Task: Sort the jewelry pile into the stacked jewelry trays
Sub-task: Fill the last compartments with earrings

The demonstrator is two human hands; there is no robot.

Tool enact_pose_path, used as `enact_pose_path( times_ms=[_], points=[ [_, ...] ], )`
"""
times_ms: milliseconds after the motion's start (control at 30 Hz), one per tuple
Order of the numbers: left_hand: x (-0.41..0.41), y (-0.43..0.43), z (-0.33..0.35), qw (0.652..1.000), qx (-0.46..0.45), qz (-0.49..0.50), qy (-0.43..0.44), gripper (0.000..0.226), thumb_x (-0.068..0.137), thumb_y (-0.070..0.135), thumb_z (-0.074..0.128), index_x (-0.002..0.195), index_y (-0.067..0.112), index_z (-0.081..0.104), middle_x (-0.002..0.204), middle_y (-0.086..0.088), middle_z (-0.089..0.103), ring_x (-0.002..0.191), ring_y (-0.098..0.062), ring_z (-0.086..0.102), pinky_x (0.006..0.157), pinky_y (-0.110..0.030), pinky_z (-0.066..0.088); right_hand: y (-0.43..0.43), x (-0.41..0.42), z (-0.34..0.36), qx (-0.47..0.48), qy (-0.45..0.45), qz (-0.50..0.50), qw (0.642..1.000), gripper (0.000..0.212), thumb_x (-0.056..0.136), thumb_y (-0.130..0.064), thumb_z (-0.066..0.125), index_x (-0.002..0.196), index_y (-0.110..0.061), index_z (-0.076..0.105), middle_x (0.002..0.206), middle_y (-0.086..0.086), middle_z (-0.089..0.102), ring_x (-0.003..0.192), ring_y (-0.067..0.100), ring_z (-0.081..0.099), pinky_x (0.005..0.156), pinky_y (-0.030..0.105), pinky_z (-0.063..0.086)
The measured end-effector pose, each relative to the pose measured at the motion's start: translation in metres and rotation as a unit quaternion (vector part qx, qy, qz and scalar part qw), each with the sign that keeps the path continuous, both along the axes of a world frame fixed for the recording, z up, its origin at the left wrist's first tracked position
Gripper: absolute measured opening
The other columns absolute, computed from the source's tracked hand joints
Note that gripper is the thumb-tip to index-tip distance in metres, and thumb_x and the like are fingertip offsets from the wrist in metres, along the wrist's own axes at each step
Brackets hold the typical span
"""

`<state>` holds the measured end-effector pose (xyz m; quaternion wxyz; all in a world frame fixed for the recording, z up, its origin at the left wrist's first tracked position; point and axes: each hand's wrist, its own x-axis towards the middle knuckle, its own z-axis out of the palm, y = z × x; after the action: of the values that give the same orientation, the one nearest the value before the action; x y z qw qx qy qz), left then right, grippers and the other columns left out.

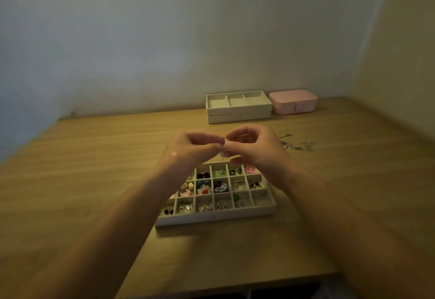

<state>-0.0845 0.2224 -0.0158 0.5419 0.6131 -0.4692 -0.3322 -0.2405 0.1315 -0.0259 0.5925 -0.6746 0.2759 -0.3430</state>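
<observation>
A cream tray [219,217] with many small compartments lies on the wooden table in front of me, most cells holding earrings and charms. Above its far edge my left hand [190,149] and my right hand [256,148] meet fingertip to fingertip, both pinching one small pale jewelry piece [223,151], too blurred to identify. Two stacked cream trays [239,111] stand at the back; the top one's three wide compartments look empty. The remaining jewelry pile [297,145], silvery chains, lies to the right of my right hand.
A closed pink jewelry box [293,102] sits right of the stacked trays against the wall. Walls close off the table [94,169] at the back and right. The table's front edge runs just below the compartment tray.
</observation>
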Motion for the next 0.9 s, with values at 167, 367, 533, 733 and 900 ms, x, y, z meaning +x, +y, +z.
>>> enact_pose_path(
  times_ms=[167,367,533,733,900],
  points=[
    [-0.012,0.005,-0.003,0.998,-0.023,0.020,-0.048,0.014,0.087,0.010,0.073,0.096,0.019,0.079,0.090,0.003,0.078,0.088,-0.010,0.072,0.083,-0.030,0.057,0.008,-0.007,-0.003,0.001,0.005,-0.001,1.000,0.020,0.088,-0.003,0.075,0.107,-0.008,0.068,0.093,0.008,0.076,0.084,0.023,0.076,0.074,0.035,0.064],
    [-0.013,0.004,-0.004,0.998,-0.033,0.015,-0.061,0.014,0.088,0.011,0.072,0.098,0.019,0.079,0.092,0.004,0.077,0.089,-0.007,0.071,0.081,-0.025,0.053,0.003,-0.008,-0.010,-0.044,0.056,-0.062,0.996,0.012,0.100,-0.020,0.062,0.104,-0.015,0.072,0.095,0.004,0.068,0.084,0.017,0.064,0.074,0.032,0.057],
    [-0.011,0.001,0.003,0.996,-0.030,-0.007,-0.080,0.013,0.087,0.014,0.073,0.098,0.020,0.078,0.094,0.009,0.077,0.088,0.000,0.070,0.071,-0.012,0.052,-0.003,-0.013,-0.011,-0.031,0.097,-0.039,0.994,0.026,0.104,-0.032,0.053,0.103,-0.017,0.074,0.108,0.003,0.070,0.104,0.022,0.062,0.097,0.047,0.053],
    [-0.011,0.000,0.012,0.991,-0.035,-0.051,-0.117,0.014,0.086,0.013,0.074,0.098,0.018,0.079,0.096,0.005,0.077,0.098,-0.010,0.070,0.088,-0.027,0.052,0.000,-0.021,-0.011,0.027,0.075,0.030,0.996,0.030,0.106,-0.036,0.045,0.105,-0.018,0.069,0.119,0.007,0.066,0.117,0.026,0.059,0.108,0.049,0.045],
    [-0.015,0.003,0.007,0.993,-0.055,-0.078,-0.073,0.016,0.087,0.006,0.071,0.102,0.009,0.077,0.096,-0.003,0.077,0.087,-0.008,0.070,0.072,-0.015,0.053,0.002,-0.023,-0.014,0.115,0.024,0.094,0.989,0.035,0.106,-0.032,0.047,0.120,-0.006,0.065,0.106,0.005,0.068,0.106,0.024,0.061,0.102,0.043,0.046]
  ],
)
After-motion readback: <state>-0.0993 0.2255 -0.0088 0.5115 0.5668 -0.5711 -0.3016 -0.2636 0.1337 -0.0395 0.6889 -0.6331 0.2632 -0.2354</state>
